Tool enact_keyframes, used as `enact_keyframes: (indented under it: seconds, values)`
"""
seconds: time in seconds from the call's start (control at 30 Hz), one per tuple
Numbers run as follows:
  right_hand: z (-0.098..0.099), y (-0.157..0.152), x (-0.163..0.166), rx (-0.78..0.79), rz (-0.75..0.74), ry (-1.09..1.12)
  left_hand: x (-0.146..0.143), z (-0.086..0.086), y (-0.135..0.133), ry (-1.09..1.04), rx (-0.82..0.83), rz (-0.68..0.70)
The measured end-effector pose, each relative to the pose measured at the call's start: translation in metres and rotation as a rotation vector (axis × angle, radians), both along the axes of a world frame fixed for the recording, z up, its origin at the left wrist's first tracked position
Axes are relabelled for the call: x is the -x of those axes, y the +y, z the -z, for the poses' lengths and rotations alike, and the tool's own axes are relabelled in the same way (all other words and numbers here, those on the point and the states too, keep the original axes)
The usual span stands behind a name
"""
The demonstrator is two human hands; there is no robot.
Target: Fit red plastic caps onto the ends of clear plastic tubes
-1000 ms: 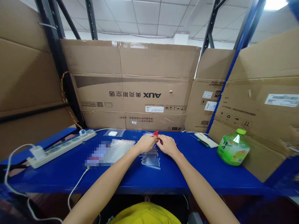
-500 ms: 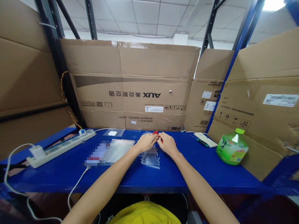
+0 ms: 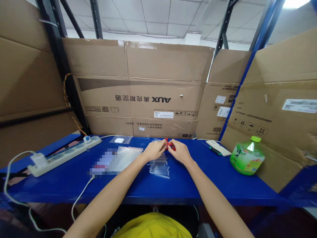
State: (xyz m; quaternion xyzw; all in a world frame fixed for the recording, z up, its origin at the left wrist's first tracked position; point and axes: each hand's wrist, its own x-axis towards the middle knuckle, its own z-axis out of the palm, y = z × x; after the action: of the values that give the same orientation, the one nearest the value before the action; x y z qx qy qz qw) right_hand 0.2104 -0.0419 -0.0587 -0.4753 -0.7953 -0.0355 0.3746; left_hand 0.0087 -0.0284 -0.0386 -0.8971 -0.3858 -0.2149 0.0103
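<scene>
Over the blue, smooth tabletop [image 3: 198, 188], the left hand [image 3: 156, 150] and right hand [image 3: 181, 152] nearly meet, each with fingers curled nearly closed and pinching a small, glossy red object [image 3: 170, 145] between them; its full shape is hidden. Just below lie thin, clear, straight tubes [image 3: 159, 171] in a loose row, with a flat, clear plastic bag [image 3: 126, 160] left of them.

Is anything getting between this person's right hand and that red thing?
Nothing visible is. The right hand has its fingertips at the red object, and the left hand meets it from the other side. The clear sticks show on the near side of the hands, out of that gap.
</scene>
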Motion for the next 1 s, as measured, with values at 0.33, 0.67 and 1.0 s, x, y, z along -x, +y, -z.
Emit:
enact_keyframes:
  seconds: [0.33, 0.67, 1.0]
  values:
    - [-0.001, -0.004, 0.006, -0.055, 0.078, -0.105, -0.003, -0.007, -0.003, 0.117, -0.037, 0.015]
    - [0.002, -0.002, 0.011, -0.120, 0.063, -0.088, -0.011, -0.011, -0.010, 0.125, -0.048, -0.058]
    - [0.000, -0.002, 0.013, -0.148, 0.034, -0.072, -0.012, -0.009, -0.007, 0.071, -0.044, -0.034]
